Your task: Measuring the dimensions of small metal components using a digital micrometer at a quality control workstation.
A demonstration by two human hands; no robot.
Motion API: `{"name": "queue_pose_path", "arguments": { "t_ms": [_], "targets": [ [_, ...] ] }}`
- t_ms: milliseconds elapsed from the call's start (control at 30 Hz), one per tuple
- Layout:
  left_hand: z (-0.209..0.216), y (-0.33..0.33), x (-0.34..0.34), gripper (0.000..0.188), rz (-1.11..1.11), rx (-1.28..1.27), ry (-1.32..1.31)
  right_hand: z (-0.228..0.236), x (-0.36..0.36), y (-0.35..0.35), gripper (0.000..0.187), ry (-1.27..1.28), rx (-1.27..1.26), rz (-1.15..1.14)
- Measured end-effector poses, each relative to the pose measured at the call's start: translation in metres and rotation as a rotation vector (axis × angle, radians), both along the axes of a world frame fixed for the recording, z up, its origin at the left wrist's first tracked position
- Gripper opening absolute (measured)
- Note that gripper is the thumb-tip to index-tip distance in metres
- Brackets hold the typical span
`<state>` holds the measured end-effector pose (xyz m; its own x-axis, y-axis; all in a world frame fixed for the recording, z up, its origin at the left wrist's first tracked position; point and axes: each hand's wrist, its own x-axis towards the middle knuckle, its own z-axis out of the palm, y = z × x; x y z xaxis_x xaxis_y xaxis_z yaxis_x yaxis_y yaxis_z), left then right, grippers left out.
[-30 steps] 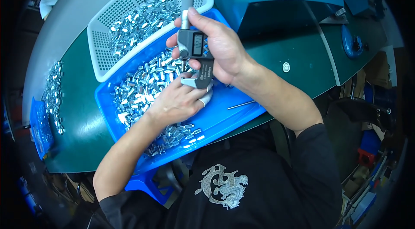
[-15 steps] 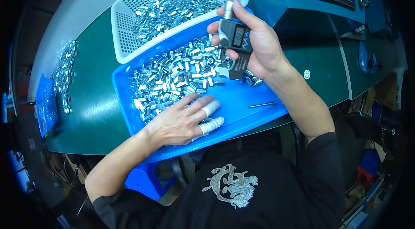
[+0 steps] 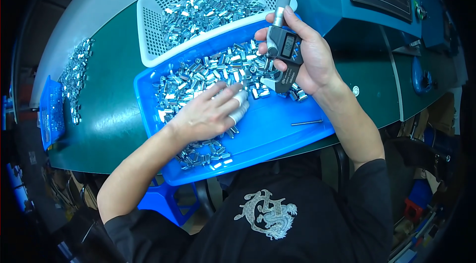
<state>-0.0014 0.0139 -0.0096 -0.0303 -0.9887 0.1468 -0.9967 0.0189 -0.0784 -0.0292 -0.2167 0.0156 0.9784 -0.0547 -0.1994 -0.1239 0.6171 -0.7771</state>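
Note:
My right hand (image 3: 317,57) is closed around a digital micrometer (image 3: 286,47), which it holds up above the far right part of a blue tray (image 3: 270,121). Nothing shows plainly in the micrometer's jaws. My left hand (image 3: 210,111) reaches over the tray with fingers apart and bent down onto a pile of small shiny metal hex sleeves (image 3: 223,67). White wraps cover two of its fingers; the fingertips are blurred and partly hidden, and no held part is visible. A thin metal pin (image 3: 306,123) lies on the tray's right side.
Beyond the tray stands a white perforated basket (image 3: 143,30) filled with similar metal parts. More parts (image 3: 77,74) lie on the green table (image 3: 111,109) at left, beside a small blue basket (image 3: 52,114). A blue machine (image 3: 322,0) with a screen stands far right.
My left hand has moved up and slightly right over the pile, uncovering metal parts at the tray's near left. The view has shifted a little; my right hand still holds the micrometer.

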Motion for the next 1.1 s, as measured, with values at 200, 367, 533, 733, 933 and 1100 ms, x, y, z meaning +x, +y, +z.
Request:
{"name": "queue_pose_path", "arguments": {
  "t_ms": [200,367,533,733,933,1100],
  "targets": [
    [0.022,0.025,-0.01,0.038,0.072,0.031,0.182,0.0,-0.002,-0.002,0.036,-0.003,0.011,-0.015],
    [0.026,0.054,-0.025,0.048,-0.08,0.366,0.15,0.002,-0.002,0.002,0.036,0.008,-0.037,0.027],
    [0.009,0.05,-0.029,0.039,-0.226,0.316,0.013,0.003,-0.002,0.002,0.037,0.026,-0.048,0.026],
    [-0.004,0.036,-0.011,0.028,-0.22,0.23,-0.061,0.002,-0.002,0.005,0.041,0.052,-0.057,0.015],
    [-0.01,0.011,0.003,0.026,-0.014,-0.012,0.054,0.003,-0.003,0.004,0.038,0.027,-0.048,0.036],
    [-0.005,0.001,0.01,0.024,0.184,-0.028,0.204,0.002,-0.005,0.005,0.038,0.031,-0.057,0.024]
  ]
}}
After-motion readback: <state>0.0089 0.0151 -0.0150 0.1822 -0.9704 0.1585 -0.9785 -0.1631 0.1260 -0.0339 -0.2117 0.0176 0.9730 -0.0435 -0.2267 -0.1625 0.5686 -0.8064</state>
